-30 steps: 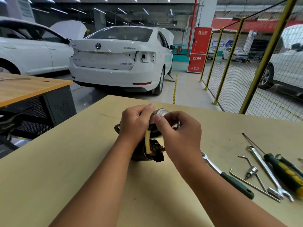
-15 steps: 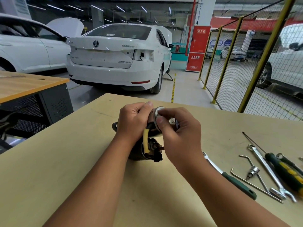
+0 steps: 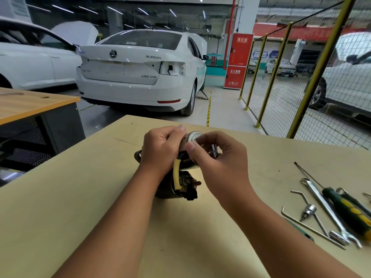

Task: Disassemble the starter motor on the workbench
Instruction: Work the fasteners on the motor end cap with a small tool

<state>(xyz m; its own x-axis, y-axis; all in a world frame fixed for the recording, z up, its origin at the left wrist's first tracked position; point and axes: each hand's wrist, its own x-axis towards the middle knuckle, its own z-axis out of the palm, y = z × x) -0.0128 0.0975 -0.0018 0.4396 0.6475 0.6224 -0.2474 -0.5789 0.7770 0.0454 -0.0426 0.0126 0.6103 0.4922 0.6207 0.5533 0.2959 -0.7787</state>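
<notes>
Presently left hand (image 3: pixel 160 149) and right hand (image 3: pixel 218 157) both grip the starter motor (image 3: pixel 176 187), fingers curled; a slip risks toppling it off the workbench (image 3: pixel 80 197).

**Tools Laid Out in Garage Bay**

A combination wrench (image 3: pixel 329 209), a green-and-yellow-handled screwdriver (image 3: pixel 349 209), a bent metal rod (image 3: pixel 311 227) and a small socket bit (image 3: pixel 308 211) lie at the right end of a pale wooden bench (image 3: pixel 60 217). Behind it, a white sedan (image 3: pixel 140 71) stands with its right tail lamp removed, beside another white car (image 3: pixel 30 63). A red fire-hydrant cabinet (image 3: pixel 239 61) stands near a yellow-posted mesh fence (image 3: pixel 313 81), behind which what appears to be a third white vehicle (image 3: pixel 349 77) is parked. A second, orange-topped table (image 3: pixel 30 103) sits left.
</notes>
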